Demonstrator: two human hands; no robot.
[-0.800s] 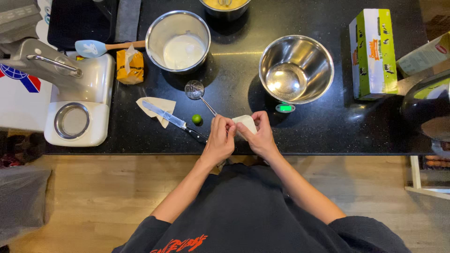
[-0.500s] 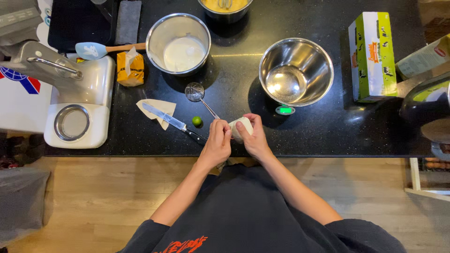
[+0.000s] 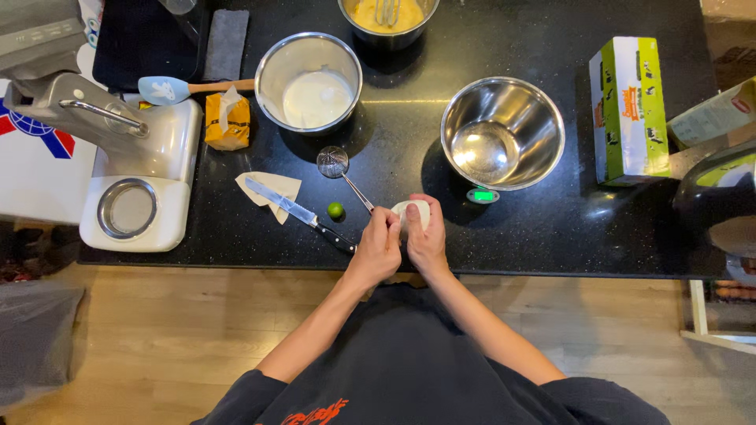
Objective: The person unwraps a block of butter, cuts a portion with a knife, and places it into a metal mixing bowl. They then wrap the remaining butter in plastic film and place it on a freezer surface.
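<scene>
My left hand and my right hand meet at the front edge of the black counter. Together they hold a small white crumpled piece, paper or cloth, pinched between the fingers. A small mesh strainer lies just to the left with its handle running toward my left hand. A black-handled knife rests on a folded paper, and a small green lime piece sits beside it.
An empty steel bowl stands on a scale with a green display. A bowl of white liquid, a bowl of yellow batter with whisk, a stand mixer, a butter pack, a spatula and a green carton are around.
Both hands closed tighter around the white piece and drew slightly together; the piece looks more bunched. Nothing else on the counter moved.
</scene>
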